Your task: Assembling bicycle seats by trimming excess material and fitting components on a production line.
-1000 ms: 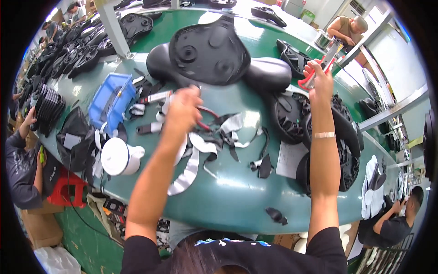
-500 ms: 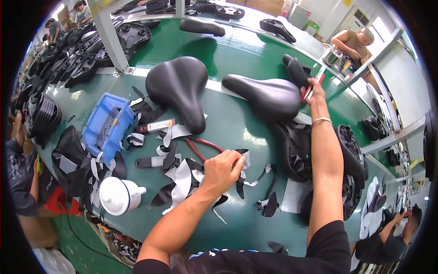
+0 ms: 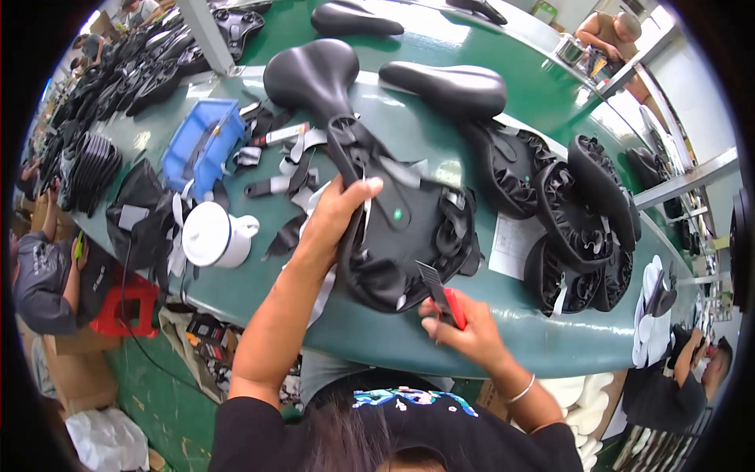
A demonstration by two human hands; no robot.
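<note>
A black bicycle saddle (image 3: 409, 244) lies underside up in front of me, its dark cover material gathered along the inner rim. My left hand (image 3: 330, 220) is closed on its left edge, with the thumb over the rim. Near the saddle's lower edge, my right hand (image 3: 470, 334) grips a red-handled utility knife (image 3: 453, 307), its wide blade pointing up and left. Two finished-looking black saddles stand top side up beyond: one (image 3: 314, 71) partly behind the held saddle's nose, another (image 3: 448, 88) to its right.
Several upturned saddles (image 3: 578, 224) are piled at right beside a paper sheet (image 3: 510, 248). To the left are a blue bin (image 3: 202, 141), black and white scraps (image 3: 295, 177) and a white lidded mug (image 3: 216, 236). Metal posts (image 3: 206, 35) rise from the green table. Other people work around.
My left hand has left the scraps and now holds an upturned saddle. My right hand has come back from the far right toward me, still gripping the knife. The view has shifted.
</note>
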